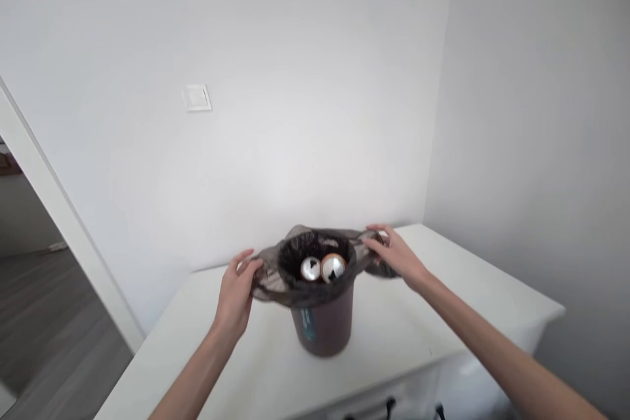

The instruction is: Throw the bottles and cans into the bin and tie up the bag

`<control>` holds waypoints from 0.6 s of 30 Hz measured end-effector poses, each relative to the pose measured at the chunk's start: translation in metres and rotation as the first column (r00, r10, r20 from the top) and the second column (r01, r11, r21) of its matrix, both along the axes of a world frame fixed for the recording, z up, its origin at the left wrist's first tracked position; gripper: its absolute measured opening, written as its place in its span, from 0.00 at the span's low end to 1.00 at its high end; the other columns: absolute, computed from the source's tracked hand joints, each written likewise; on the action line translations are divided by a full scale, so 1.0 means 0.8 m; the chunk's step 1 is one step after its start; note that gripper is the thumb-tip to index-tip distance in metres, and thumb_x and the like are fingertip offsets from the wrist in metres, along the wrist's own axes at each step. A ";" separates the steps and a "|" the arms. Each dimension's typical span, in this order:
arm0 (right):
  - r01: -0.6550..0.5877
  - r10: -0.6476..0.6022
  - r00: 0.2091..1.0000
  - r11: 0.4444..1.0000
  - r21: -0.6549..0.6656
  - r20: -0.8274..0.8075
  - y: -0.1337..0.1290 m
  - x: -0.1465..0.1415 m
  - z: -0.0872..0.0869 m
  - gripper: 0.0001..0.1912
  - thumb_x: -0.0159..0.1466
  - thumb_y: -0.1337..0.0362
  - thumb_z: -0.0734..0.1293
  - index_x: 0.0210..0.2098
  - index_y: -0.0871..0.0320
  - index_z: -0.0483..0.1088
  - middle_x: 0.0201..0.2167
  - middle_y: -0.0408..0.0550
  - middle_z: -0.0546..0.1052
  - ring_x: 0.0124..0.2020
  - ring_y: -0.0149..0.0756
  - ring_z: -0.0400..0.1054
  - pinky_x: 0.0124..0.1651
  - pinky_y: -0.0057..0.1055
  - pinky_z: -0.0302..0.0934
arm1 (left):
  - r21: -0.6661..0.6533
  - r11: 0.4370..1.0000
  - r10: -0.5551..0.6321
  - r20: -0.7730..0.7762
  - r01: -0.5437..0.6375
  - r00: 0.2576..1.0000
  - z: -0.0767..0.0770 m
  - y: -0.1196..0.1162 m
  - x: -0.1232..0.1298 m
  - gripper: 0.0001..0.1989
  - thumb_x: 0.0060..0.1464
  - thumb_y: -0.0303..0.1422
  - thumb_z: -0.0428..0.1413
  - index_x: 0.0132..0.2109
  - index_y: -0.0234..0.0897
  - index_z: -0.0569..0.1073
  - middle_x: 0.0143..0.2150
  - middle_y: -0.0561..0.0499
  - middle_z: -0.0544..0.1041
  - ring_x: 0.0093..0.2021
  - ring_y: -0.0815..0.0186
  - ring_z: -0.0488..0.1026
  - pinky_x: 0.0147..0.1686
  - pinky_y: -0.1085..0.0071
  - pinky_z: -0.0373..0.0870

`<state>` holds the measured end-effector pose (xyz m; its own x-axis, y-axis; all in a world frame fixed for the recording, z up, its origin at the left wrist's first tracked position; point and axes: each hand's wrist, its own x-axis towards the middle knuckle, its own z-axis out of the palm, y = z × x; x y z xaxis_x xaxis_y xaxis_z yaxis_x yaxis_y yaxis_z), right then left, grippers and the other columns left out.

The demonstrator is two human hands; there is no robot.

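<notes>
A dark brown bin (pixel 327 328) with a teal label stands upright on a white dresser top. Its black, see-through bin bag (pixel 275 283) lines the inside and is spread outward over the rim. Two opened drink cans, a smaller silver-topped can (pixel 310 268) and a can with an orange edge (pixel 333 267), sit inside side by side, tops up. At the left, my left hand (pixel 237 289) pinches the bag's edge. My right hand (pixel 391 252) grips the bag's edge on the opposite side, pulling it out past the rim.
The white dresser top (pixel 403 328) meets the wall behind, with dark drawer handles (pixel 390 405) at its front. A light switch (pixel 197 98) is on the wall. Left of the dresser, a white door frame (pixel 69 210) borders a doorway with grey flooring (pixel 54 321).
</notes>
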<state>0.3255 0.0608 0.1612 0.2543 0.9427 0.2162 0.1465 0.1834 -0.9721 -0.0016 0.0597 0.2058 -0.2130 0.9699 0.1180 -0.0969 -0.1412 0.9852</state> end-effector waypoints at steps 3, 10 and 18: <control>-0.006 0.007 0.999 1.000 -0.009 0.042 0.005 -0.006 0.004 0.24 0.62 0.50 0.70 0.54 0.50 0.67 0.33 0.42 0.77 0.28 0.35 0.70 0.33 0.33 0.68 | -0.025 1.000 -0.018 -0.025 0.017 1.000 0.005 0.005 -0.006 0.31 0.44 0.41 0.68 0.56 0.40 0.72 0.41 0.49 0.81 0.36 0.63 0.77 0.33 0.70 0.70; 0.010 -0.012 0.999 0.999 0.034 0.052 0.004 -0.032 0.014 0.23 0.62 0.49 0.69 0.53 0.50 0.70 0.31 0.43 0.79 0.29 0.40 0.74 0.34 0.36 0.70 | 0.010 1.000 0.009 -0.057 -0.009 0.998 0.010 0.008 -0.025 0.32 0.46 0.45 0.66 0.57 0.40 0.71 0.40 0.47 0.82 0.39 0.58 0.80 0.35 0.66 0.75; 0.054 -0.054 0.998 0.999 0.003 -0.033 0.023 -0.065 -0.023 0.26 0.59 0.44 0.70 0.52 0.49 0.73 0.42 0.50 0.82 0.44 0.49 0.77 0.43 0.39 0.72 | -0.101 0.993 -0.076 -0.102 0.066 0.992 -0.006 -0.003 -0.061 0.27 0.49 0.46 0.65 0.54 0.43 0.73 0.51 0.44 0.82 0.44 0.55 0.82 0.40 0.62 0.78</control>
<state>0.2738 0.0791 0.1428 0.3119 0.9266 0.2101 0.1243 0.1794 -0.9759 -0.0501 0.0576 0.2009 -0.1344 0.9901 0.0408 0.0020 -0.0409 0.9992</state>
